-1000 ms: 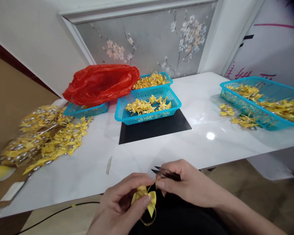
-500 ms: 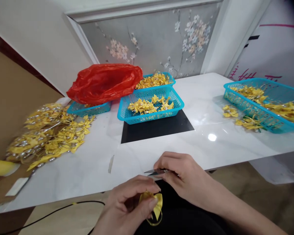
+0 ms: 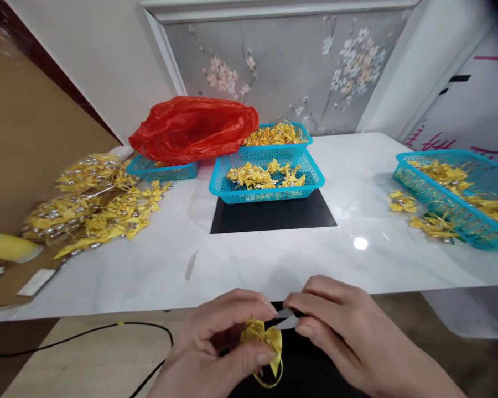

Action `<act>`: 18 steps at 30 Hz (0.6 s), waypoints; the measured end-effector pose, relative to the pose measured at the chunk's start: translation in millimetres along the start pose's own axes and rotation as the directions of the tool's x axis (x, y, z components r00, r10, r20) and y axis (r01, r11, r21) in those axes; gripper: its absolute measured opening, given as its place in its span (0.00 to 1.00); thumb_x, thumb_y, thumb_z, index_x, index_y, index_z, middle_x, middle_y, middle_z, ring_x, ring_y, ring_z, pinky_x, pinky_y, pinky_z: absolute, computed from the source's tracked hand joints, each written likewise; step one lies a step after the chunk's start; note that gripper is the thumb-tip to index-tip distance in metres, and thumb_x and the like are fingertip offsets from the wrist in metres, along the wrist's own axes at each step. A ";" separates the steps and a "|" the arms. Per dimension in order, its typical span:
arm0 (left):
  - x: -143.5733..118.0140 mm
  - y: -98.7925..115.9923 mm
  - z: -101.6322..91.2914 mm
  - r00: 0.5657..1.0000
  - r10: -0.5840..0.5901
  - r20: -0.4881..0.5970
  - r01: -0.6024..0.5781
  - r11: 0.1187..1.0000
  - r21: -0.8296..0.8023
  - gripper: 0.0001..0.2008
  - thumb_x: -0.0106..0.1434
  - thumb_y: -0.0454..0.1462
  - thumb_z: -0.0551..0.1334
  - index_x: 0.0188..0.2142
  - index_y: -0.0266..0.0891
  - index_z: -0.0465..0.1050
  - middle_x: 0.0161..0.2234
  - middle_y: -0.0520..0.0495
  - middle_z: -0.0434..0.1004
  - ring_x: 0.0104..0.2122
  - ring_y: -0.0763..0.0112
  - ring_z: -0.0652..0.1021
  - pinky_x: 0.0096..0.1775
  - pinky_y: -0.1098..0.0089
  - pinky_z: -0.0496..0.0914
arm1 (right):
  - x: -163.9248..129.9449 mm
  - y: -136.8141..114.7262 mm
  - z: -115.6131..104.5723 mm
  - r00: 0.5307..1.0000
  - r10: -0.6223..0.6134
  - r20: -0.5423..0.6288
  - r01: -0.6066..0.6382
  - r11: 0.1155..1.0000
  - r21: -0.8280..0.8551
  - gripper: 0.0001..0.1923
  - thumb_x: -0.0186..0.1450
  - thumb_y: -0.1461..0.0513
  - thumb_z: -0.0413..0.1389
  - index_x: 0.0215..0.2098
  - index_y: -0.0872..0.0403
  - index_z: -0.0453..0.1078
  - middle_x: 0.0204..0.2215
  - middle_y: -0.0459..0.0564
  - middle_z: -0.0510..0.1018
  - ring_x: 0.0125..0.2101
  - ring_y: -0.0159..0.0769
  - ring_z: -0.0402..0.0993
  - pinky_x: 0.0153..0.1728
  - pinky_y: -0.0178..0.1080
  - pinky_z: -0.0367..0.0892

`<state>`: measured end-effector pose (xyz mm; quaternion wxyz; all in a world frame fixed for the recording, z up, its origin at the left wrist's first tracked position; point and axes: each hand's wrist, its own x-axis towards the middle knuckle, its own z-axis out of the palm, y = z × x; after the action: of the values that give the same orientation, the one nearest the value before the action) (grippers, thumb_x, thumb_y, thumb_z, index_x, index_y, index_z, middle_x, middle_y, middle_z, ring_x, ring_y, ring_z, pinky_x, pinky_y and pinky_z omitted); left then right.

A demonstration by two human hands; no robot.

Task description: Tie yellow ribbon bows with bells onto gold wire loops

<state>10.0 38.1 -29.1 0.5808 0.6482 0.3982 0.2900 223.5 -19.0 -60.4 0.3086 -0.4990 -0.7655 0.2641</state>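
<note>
— What is that between the fingers?

— A small yellow ribbon bow (image 3: pixel 262 336), satin-shiny, pinched between the left thumb and fingertips, its loops bunched just under them.

— And its tails?

— One tail hangs below the thumb, and a thin loop curls beneath it.

— Anything else?

— Small metal snips (image 3: pixel 288 319), mostly hidden in the right fingers; the pale blades poke out leftward, tips touching the bow's knot.

right hand (image 3: pixel 336 331) has dropped off the table edge — snips (image 3: pixel 285 319) now right at the bow (image 3: pixel 262 337), blades closed.
</note>
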 end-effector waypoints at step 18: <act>1.5 1.1 2.1 0.995 -0.035 0.098 0.029 0.997 0.066 0.11 0.55 0.28 0.68 0.33 0.47 0.84 0.34 0.52 0.82 0.33 0.70 0.79 0.35 0.77 0.72 | 6.8 -5.2 0.5 0.999 -0.039 0.038 0.039 0.999 -0.001 0.16 0.75 0.59 0.45 0.38 0.53 0.73 0.29 0.48 0.73 0.30 0.36 0.68 0.31 0.38 0.59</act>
<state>12.7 38.2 -28.5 0.5832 0.6738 0.3883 0.2349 217.8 -14.6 -55.6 0.2988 -0.4794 -0.7809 0.2668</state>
